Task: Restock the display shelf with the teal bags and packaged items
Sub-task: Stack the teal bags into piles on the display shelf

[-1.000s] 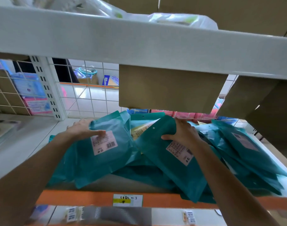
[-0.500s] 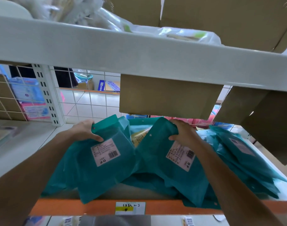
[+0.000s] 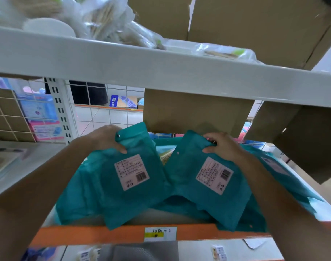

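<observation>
On the display shelf [image 3: 104, 234] | left hand [image 3: 104, 141] is gripping one teal bag [image 3: 114, 196] by its top | right hand [image 3: 225, 147] is gripping a second teal bag [image 3: 200, 204] likewise | their white barcode labels [image 3: 131, 172] are facing up, print unreadable | more teal bags [image 3: 296, 185] are lying beneath | handwritten shelf tag [image 3: 160, 233] is showing, illegible

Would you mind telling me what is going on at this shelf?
A person is stocking teal bags. The left hand grips the top of the left bag, and the right hand grips the top of the right bag. Both bags lean on a pile of teal bags on the orange-edged shelf.
</observation>
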The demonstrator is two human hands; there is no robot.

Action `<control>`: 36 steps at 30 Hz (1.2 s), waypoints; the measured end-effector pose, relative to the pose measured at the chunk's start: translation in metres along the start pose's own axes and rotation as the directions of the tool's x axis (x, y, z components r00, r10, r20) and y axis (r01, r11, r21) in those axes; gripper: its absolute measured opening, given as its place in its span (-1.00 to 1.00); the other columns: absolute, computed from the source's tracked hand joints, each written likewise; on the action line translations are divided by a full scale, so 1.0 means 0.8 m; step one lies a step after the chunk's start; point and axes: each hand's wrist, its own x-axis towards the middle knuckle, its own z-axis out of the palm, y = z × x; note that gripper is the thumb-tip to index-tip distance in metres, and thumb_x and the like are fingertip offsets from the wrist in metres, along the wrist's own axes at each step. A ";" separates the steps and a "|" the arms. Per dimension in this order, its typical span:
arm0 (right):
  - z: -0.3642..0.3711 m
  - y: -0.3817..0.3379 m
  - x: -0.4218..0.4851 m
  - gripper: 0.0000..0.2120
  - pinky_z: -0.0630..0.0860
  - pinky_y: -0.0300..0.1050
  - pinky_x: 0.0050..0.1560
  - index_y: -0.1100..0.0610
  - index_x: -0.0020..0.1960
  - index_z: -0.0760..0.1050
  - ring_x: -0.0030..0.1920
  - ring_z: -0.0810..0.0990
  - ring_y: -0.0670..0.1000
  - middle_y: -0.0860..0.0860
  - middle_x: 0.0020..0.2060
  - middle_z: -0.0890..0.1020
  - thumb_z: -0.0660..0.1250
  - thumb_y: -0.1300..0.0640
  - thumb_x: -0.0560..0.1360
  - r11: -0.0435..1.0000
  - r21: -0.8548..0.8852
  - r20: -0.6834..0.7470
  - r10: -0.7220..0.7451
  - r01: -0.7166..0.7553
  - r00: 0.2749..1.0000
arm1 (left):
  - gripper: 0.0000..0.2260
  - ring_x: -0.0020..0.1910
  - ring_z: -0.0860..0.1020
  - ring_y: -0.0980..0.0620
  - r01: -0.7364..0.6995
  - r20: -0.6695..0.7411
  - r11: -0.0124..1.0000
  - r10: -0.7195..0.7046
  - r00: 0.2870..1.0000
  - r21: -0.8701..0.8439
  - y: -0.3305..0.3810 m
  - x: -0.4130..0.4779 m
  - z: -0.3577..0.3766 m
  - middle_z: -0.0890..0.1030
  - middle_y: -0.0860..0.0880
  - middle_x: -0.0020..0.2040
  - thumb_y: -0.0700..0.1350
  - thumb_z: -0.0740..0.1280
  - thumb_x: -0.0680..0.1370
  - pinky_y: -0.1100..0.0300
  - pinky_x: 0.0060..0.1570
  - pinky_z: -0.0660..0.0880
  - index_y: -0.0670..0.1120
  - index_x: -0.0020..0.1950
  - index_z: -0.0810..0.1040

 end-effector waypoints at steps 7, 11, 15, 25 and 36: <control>-0.013 -0.027 -0.031 -0.72 0.30 -0.19 -0.18 0.05 0.17 0.53 -0.13 0.51 -0.07 -0.04 -0.07 0.61 0.40 0.11 0.47 0.992 -0.116 -0.042 -0.056 0.051 0.998 | -0.83 -0.33 0.59 0.06 -0.126 0.026 0.990 0.128 0.991 -0.056 0.036 -0.028 -0.019 0.63 0.00 -0.32 -0.13 0.57 0.27 0.19 -0.29 0.46 -0.04 -0.32 0.59; -0.021 -0.036 -0.048 -0.71 0.35 -0.16 -0.10 0.03 0.20 0.52 -0.04 0.53 -0.04 -0.08 -0.05 0.59 0.38 0.10 0.48 0.987 -0.153 -0.067 -0.063 0.052 0.996 | -0.79 -0.25 0.59 0.05 -0.143 0.030 0.990 0.143 0.989 0.004 0.051 -0.047 -0.021 0.63 0.01 -0.24 0.05 0.47 0.14 0.03 -0.12 0.52 0.05 -0.30 0.54; -0.025 -0.041 -0.063 -0.73 0.48 -0.04 0.05 0.05 0.21 0.51 0.01 0.57 0.04 0.02 0.04 0.63 0.34 0.15 0.51 0.987 -0.134 -0.055 -0.101 0.093 0.993 | -0.79 -0.20 0.59 0.03 -0.136 0.026 0.990 0.136 0.990 0.027 0.068 -0.067 -0.024 0.63 0.03 -0.21 -0.01 0.53 0.22 0.00 -0.05 0.53 0.04 -0.25 0.56; -0.042 -0.048 -0.097 -0.61 0.45 -0.06 0.11 -0.04 0.28 0.45 0.04 0.55 -0.04 -0.07 0.10 0.60 0.36 0.19 0.49 0.965 -0.085 -0.004 -0.250 0.249 0.968 | -0.81 -0.22 0.57 0.05 -0.065 -0.124 0.994 0.076 0.989 0.083 0.106 -0.135 -0.031 0.65 0.01 -0.20 -0.13 0.53 0.34 0.11 -0.15 0.48 -0.06 -0.08 0.64; -0.026 -0.086 -0.123 -0.61 0.45 0.06 0.21 -0.02 0.24 0.45 0.12 0.56 -0.02 -0.10 0.07 0.57 0.38 0.25 0.46 0.892 0.202 -0.007 -0.412 0.405 0.911 | -0.82 -0.20 0.53 -0.01 0.157 -0.244 0.961 -0.099 0.965 0.228 0.117 -0.242 -0.041 0.61 0.01 -0.19 -0.08 0.52 0.36 0.20 -0.26 0.45 -0.02 -0.09 0.62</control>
